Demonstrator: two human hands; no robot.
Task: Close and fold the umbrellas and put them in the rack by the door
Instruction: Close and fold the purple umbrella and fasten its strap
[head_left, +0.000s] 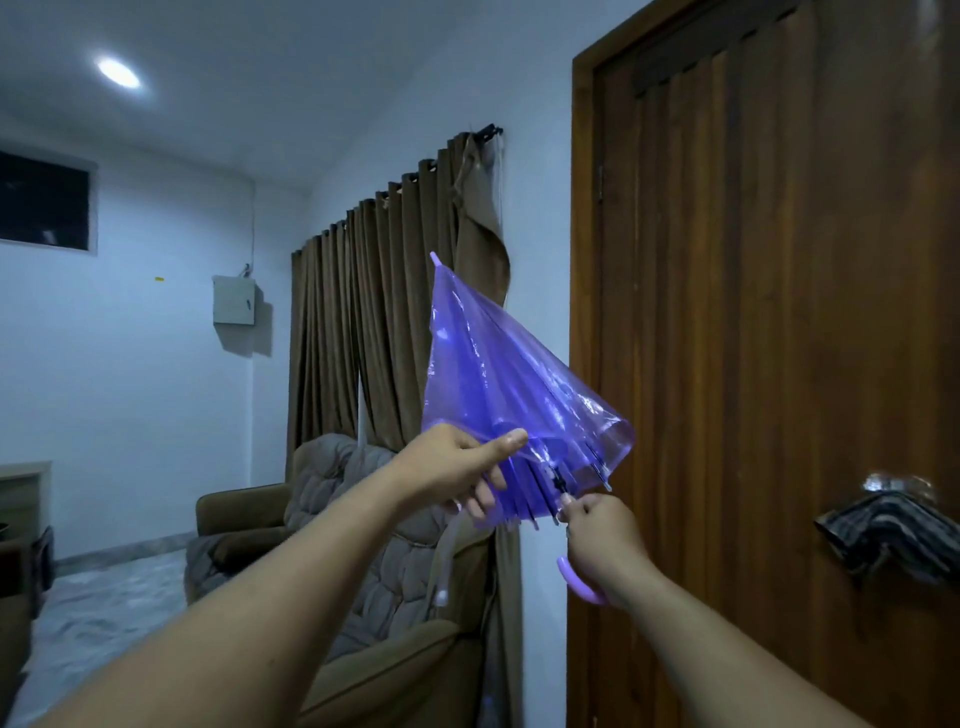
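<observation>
umbrella (498, 395): translucent purple, half-collapsed into a cone, held up in the air in front of the curtain and door frame; tip (435, 258) points up and slightly left, open skirt end faces down-right toward the hands.
left hand (457, 465): at the lower left edge of the canopy; thumb lies flat along the outside of the plastic, pointing right, the other fingers curl underneath, so the canopy folds are pinched between thumb and fingers.
right hand (597, 525): just below the skirt opening, fingers curled tight together around the shaft near the rib ends; shaft itself mostly hidden by the fist.
handle (579, 582): lilac hook, sticks out below the right hand beside the wrist.
ribs: dark rib ends with pale tips poke out of the skirt between the two hands, touching or just above the right fingertips.
strap (445, 558): pale closure strap dangles down from under the left hand.
door (779, 312): brown wood, at right, close behind the umbrella.
door handle (883, 525): a dark cloth draped over it.
curtain (395, 291): brown, behind the umbrella.
armchair (332, 519): brown, with grey quilted padding, below the left forearm.
rack: cannot tell where it is.
</observation>
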